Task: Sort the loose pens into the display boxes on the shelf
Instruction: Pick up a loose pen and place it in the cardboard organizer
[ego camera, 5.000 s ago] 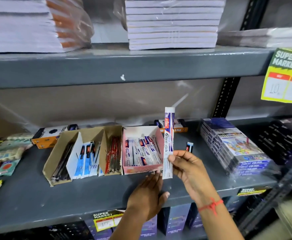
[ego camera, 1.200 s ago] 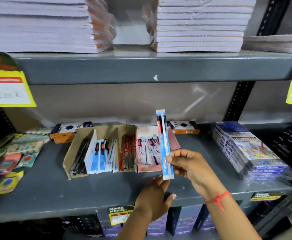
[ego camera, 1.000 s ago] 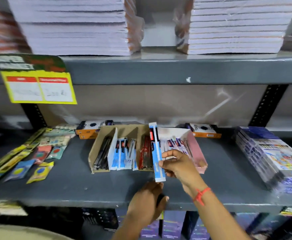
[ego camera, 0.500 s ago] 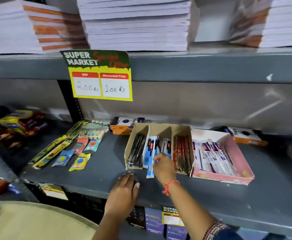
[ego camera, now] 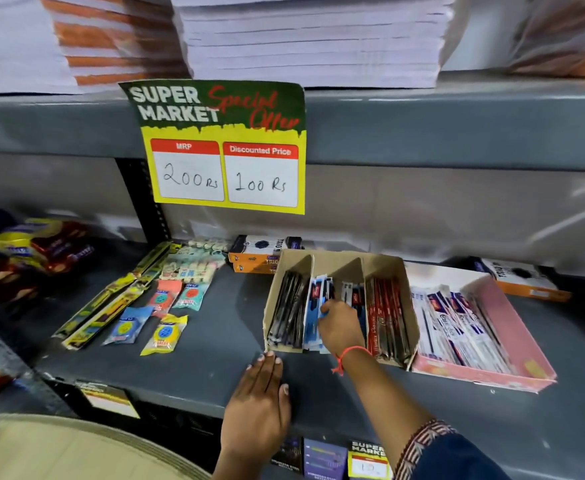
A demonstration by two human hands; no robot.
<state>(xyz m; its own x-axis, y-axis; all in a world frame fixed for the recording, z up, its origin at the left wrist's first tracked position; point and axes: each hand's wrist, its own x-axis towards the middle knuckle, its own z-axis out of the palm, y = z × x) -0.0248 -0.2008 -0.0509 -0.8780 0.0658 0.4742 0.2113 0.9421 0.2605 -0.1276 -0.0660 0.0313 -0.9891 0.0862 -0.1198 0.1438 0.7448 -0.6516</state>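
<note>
Looking at a grey metal shop shelf (ego camera: 197, 362) w/ another shelf above stacked w/ wrapped paper reams (ego camera: 305, 36). Big sign (ego camera: 221, 147) hangs off the upper shelf: "SUPER MARKET Special Offer", MRP 200 Rs, Discounted Price 100 Rs. Smaller "Super Market" tag (ego camera: 367, 457) sits below the shelf's front edge, price too blurry to read.

Brown cardboard box (ego camera: 339, 263) has 3 slots: black pens left, blue pens (ego camera: 313, 296) middle, red ones right. Pink box (ego camera: 513, 320) touches its right side, full of white/blue packs, print not readable. Orange "TRIO" boxes (ego camera: 260, 254) sit behind. Small eraser-type packets (ego camera: 161, 332) are spread out to the left.

Right hand (ego camera: 341, 327) is down in the middle slot, fingers curled round a blue pen pack there. Left hand (ego camera: 260, 403) lies flat and spread on the shelf just in front of the brown box, holding nothing.
</note>
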